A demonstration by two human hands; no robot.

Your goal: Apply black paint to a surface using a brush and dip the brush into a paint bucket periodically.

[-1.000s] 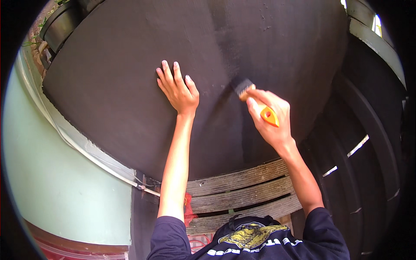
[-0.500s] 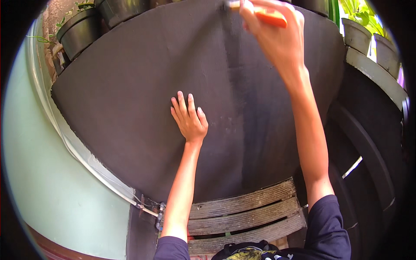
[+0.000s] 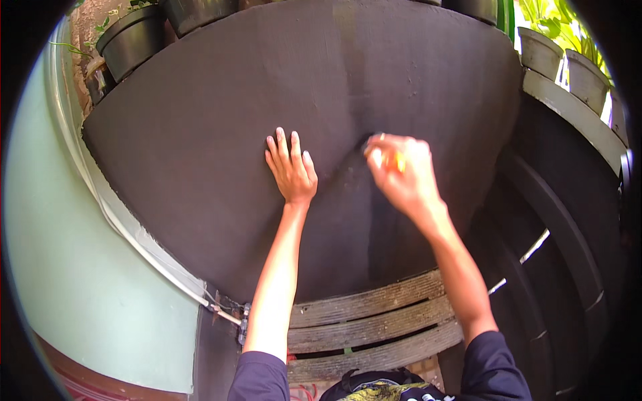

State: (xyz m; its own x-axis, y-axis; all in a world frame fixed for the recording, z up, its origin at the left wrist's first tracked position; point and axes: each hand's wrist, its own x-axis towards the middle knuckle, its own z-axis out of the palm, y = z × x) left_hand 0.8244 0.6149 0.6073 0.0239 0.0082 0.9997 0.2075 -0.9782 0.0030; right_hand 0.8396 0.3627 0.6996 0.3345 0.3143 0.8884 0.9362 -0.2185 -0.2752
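Observation:
Fingers spread, my left hand lies flat against a dark grey-black painted wall. My right hand is closed round a paintbrush with an orange handle, slightly smeared by motion. The brush's dark tip meets the wall just right of my left hand, and most of the handle is hidden by my fingers. A darker, wet-looking vertical band runs down the wall above and below the brush. Nothing is in my left hand.
Black plant pots line the wall's top edge, and grey pots stand on a ledge at right. A slatted wooden bench is below. Left, a white pipe runs along a pale green wall.
My right hand has swept the paintbrush down from the wall's top edge to about mid-height. My left hand stays flat on the wall.

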